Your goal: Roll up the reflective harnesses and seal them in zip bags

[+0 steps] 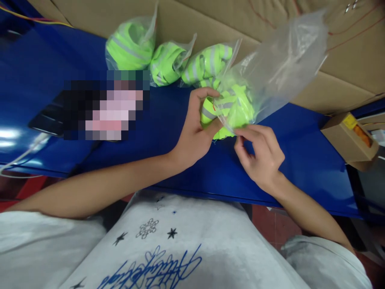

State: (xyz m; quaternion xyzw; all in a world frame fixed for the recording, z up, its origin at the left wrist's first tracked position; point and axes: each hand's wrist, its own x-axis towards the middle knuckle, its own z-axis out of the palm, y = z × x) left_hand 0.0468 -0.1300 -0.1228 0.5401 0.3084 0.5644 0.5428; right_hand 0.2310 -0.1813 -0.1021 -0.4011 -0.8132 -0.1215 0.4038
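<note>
A bundle of neon-green fabric with grey reflective stripes [240, 105] sits partly inside a clear plastic bag [285, 64], whose far end sticks up to the right. My left hand [197, 130] is wrapped round the bundle's left side, fingers behind it and thumb in front. The bag's lower edge is pinched between thumb and forefinger of my right hand [260, 154]. Behind the bundle, clear bags of the same green striped fabric stand in a row: a larger one [130, 46] at the left, a middle one [167, 64], and one [207, 62] nearest the bundle.
On the blue table [150, 140], a phone [49, 114] with a white cable lies at the left beside a pixelated area. Cardboard [192, 22] lines the back. A small open cardboard box [349, 136] rests at the right edge.
</note>
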